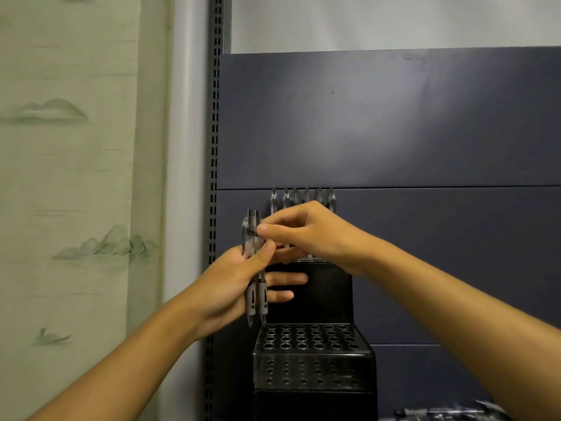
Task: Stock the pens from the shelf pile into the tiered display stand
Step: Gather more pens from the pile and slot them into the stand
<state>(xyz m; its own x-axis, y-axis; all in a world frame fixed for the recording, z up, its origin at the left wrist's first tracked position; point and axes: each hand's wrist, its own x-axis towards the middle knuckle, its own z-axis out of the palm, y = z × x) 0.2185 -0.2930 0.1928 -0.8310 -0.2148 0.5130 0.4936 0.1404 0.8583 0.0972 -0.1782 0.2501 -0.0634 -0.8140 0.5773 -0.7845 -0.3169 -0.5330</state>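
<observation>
My left hand [239,284] holds a small bundle of clear pens with grey grips [256,299] upright, tips down, just left of the black tiered display stand [312,360]. My right hand [303,232] pinches the top of one pen in that bundle between thumb and fingers. Several pens [303,197] stand in the stand's top tier, mostly hidden behind my right hand. The lower tiers show rows of open holes. A pile of pens [449,414] lies on the shelf at the bottom right, partly behind my right forearm.
The stand sits against a dark blue shelf back panel [394,132]. A slotted grey upright [214,147] runs down the left side of the panel. A pale green patterned curtain [76,177] hangs at the left.
</observation>
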